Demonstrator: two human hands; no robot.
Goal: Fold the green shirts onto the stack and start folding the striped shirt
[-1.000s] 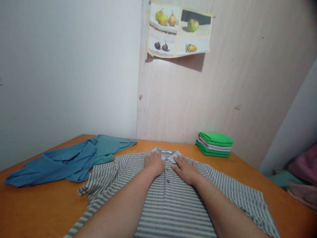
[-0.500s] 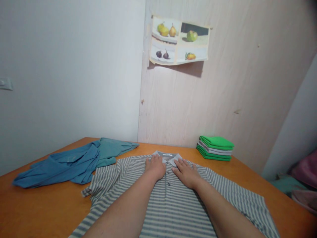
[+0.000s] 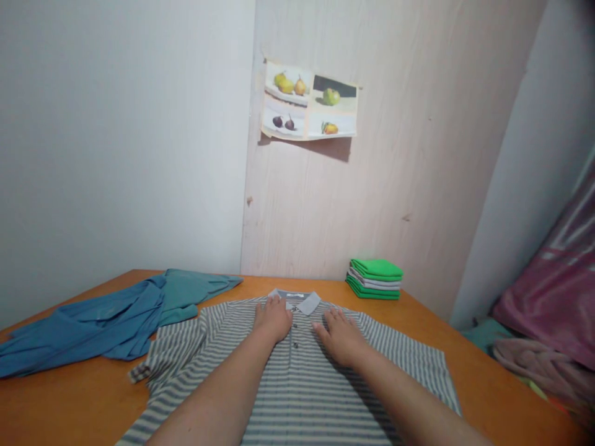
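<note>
A grey-striped polo shirt (image 3: 297, 384) lies spread front side up, its grey collar (image 3: 308, 303) at the far end and its buttons running down the middle. My left hand (image 3: 274, 319) rests flat on the shirt at the left side of the collar, fingers stretched forward. To the right of the buttons, my right hand (image 3: 341, 337) is over the chest just below the shoulder, fingers spread. Neither hand grips the cloth. The left sleeve (image 3: 174, 347) is rumpled, while the right sleeve lies flatter.
On the orange-brown table (image 3: 69, 402), a blue garment (image 3: 102, 322) and a teal garment (image 3: 199, 291) lie loosely at left. A folded stack of green and white clothes (image 3: 375, 279) sits at the far right corner. Beyond the right edge are pink fabrics (image 3: 548, 285).
My right hand has come off the collar and shifted right over the chest. My left hand stays by the collar. The camera view has turned a little to the right and up.
</note>
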